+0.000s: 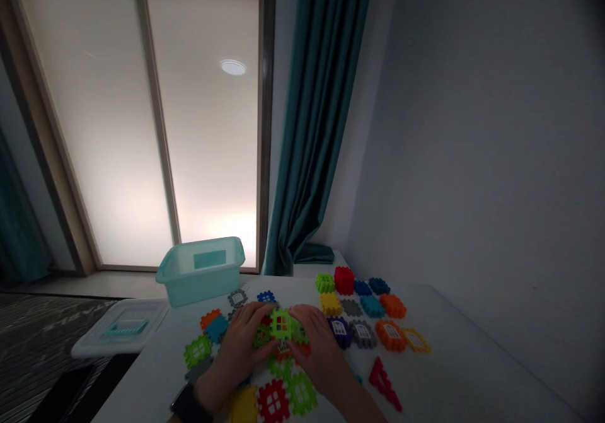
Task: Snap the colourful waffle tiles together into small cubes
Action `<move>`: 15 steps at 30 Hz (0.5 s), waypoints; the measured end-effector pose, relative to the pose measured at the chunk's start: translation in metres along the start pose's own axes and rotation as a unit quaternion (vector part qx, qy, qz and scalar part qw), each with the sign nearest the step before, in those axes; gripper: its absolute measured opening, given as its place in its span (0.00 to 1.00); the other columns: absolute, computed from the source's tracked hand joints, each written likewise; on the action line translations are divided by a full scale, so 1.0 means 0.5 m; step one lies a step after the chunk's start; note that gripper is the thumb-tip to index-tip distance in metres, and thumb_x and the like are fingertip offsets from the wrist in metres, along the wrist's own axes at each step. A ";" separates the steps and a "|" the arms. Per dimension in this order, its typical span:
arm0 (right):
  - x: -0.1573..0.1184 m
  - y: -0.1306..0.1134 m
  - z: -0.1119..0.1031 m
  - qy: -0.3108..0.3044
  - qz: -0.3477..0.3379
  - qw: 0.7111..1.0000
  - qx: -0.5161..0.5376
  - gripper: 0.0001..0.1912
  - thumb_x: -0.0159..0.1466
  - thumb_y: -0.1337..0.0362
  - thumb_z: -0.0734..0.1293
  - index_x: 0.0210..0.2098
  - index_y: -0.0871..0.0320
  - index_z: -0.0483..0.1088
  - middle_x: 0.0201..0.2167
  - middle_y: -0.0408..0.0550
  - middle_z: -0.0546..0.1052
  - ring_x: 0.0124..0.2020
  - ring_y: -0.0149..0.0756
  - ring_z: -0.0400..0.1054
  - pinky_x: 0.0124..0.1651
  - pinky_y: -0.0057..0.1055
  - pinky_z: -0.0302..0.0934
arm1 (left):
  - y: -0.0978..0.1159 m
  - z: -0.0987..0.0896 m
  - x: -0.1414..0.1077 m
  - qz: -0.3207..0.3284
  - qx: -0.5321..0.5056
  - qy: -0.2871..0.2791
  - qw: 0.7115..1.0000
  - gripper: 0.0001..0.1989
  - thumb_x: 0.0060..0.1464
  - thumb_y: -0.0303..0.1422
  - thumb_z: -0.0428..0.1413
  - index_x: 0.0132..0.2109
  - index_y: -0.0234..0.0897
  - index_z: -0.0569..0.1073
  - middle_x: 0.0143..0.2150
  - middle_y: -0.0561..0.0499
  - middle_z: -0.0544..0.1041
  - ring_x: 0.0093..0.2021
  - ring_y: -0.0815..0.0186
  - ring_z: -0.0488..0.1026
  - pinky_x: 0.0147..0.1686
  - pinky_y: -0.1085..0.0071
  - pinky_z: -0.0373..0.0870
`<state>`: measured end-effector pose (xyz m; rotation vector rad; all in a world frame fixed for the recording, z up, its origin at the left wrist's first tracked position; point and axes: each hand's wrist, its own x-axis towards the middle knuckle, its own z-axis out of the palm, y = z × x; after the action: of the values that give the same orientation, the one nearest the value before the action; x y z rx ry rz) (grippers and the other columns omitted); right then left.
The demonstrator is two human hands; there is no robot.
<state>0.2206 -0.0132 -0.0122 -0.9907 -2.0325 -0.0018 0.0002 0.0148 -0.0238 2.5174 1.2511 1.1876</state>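
Between my two hands is a lime-green interlocking window tile [282,324] with notched edges. My left hand [246,336] has its thumb and fingers curled at the tile's left side. At its right side, my right hand [316,341] closes in the same way. More green and orange pieces lie around and under the fingers, partly hidden. Nearer to me lie a red window tile [273,401], another green window tile [302,393] and a yellow tile [242,405]. Left of my left hand are a green tile [197,351] and a blue tile [217,329].
Stacks of tiles sorted by colour stand at the right, among them red [344,280], yellow [330,304] and orange [391,336]. A red lattice piece [384,383] lies nearer. A teal bin [203,284] stands at the back left, its clear lid [120,327] beside it.
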 end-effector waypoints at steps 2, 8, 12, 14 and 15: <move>-0.007 0.003 0.002 0.019 -0.003 1.000 -0.001 0.25 0.65 0.68 0.65 0.60 0.49 0.62 0.54 0.51 0.75 0.58 0.47 0.68 0.60 0.50 0.66 | 0.001 0.006 -0.002 0.003 -0.008 0.007 1.000 0.22 0.56 0.36 0.61 0.58 0.43 0.70 0.52 0.42 0.74 0.52 0.51 0.72 0.51 0.55 0.71; -0.014 0.004 0.008 0.042 0.000 0.999 0.001 0.24 0.66 0.67 0.64 0.61 0.49 0.62 0.55 0.52 0.75 0.57 0.47 0.69 0.60 0.49 0.66 | 0.005 0.008 0.000 0.006 -0.005 0.023 1.000 0.19 0.56 0.38 0.60 0.54 0.42 0.73 0.50 0.42 0.75 0.50 0.52 0.73 0.49 0.56 0.73; -0.014 0.002 0.008 0.034 -0.006 0.999 -0.003 0.23 0.67 0.68 0.63 0.60 0.50 0.63 0.56 0.51 0.74 0.58 0.45 0.68 0.61 0.50 0.65 | 0.004 0.006 0.001 0.002 -0.008 0.035 0.999 0.19 0.55 0.37 0.60 0.54 0.41 0.73 0.49 0.43 0.75 0.49 0.52 0.74 0.49 0.56 0.74; -0.013 0.004 0.005 0.028 -0.012 1.000 -0.006 0.21 0.67 0.69 0.62 0.58 0.50 0.64 0.57 0.51 0.74 0.59 0.44 0.67 0.61 0.50 0.64 | 0.006 0.005 0.001 -0.006 -0.022 0.035 0.999 0.19 0.54 0.36 0.61 0.53 0.41 0.73 0.50 0.42 0.74 0.49 0.52 0.73 0.49 0.56 0.73; -0.012 0.005 0.003 0.027 -0.015 0.999 -0.008 0.19 0.67 0.70 0.62 0.57 0.50 0.66 0.57 0.51 0.74 0.59 0.44 0.67 0.61 0.50 0.64 | 0.008 0.005 0.001 -0.009 -0.033 0.031 0.999 0.18 0.54 0.36 0.61 0.53 0.41 0.73 0.50 0.42 0.74 0.50 0.52 0.73 0.50 0.56 0.73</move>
<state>0.2231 -0.0147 -0.0182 -0.9597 -2.0013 -0.0607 0.0045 0.0129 -0.0235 2.4353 1.2245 1.2894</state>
